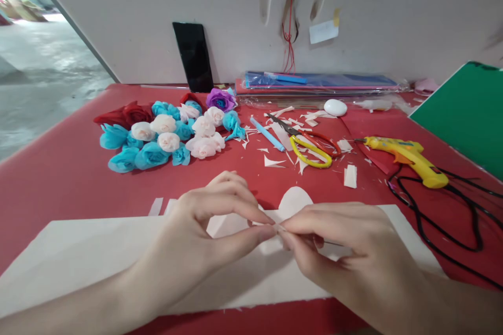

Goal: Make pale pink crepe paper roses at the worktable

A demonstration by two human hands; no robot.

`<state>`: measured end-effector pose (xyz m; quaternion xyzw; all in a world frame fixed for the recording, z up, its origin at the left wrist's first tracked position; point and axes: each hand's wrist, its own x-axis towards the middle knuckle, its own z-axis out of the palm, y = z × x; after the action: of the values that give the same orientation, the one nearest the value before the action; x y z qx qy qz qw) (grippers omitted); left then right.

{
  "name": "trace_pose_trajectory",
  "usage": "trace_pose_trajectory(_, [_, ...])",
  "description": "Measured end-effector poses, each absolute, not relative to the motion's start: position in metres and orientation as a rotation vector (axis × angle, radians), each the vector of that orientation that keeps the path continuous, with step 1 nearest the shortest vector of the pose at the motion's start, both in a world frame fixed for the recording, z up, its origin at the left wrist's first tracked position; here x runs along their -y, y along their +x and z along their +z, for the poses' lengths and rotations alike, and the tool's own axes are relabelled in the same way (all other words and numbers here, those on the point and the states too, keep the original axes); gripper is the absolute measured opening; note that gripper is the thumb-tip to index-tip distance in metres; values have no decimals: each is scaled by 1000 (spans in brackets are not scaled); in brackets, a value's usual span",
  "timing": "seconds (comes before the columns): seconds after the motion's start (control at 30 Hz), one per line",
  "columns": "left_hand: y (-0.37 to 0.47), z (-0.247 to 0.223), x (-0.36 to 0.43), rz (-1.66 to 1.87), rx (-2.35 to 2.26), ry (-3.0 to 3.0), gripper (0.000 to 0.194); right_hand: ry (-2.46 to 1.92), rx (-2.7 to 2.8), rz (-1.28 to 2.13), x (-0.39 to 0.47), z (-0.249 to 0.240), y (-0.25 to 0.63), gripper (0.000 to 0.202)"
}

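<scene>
My left hand (220, 214) pinches a small piece of pale paper (257, 223) between thumb and forefinger. Fingertip to fingertip with it, my right hand (334, 241) is closed on the other end of that paper. A thin dark wire (334, 244) shows beside the right fingers; most of it is hidden by the hand. Below and behind the fingertips lie pale rounded paper petals (295, 200), partly covered by the hands. Both hands are over a large cream paper sheet (98, 246) on the red table (47, 188).
Finished paper flowers (168, 125) in blue, pink, red and purple lie at back left. Scissors (310, 144), paper scraps and a blue pen (267, 133) lie ahead. A yellow glue gun (408, 157) with black cord is at right. A phone (193, 57) leans on the wall.
</scene>
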<state>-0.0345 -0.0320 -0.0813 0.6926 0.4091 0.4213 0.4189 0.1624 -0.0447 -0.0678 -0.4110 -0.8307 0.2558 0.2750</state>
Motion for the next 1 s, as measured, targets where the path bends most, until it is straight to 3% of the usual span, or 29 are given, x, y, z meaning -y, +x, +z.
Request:
trace_pose_trajectory(0.23, [-34,-82,37,1100,-1008,1651,20,-981,2229,558,50,-73,166,15])
trace_pose_trajectory(0.63, [-36,-78,34,1246,-930,2022,19,-1292,1627,1571,41,-65,159,14])
trace_pose_trajectory(0.77, [-36,-80,38,1264,-953,2036,21,-1296,1717,1423,43,-62,160,14])
trace_pose_trajectory(1.0, [-34,-87,46,1096,-1074,1740,20,-1066,2076,691,51,-65,160,16])
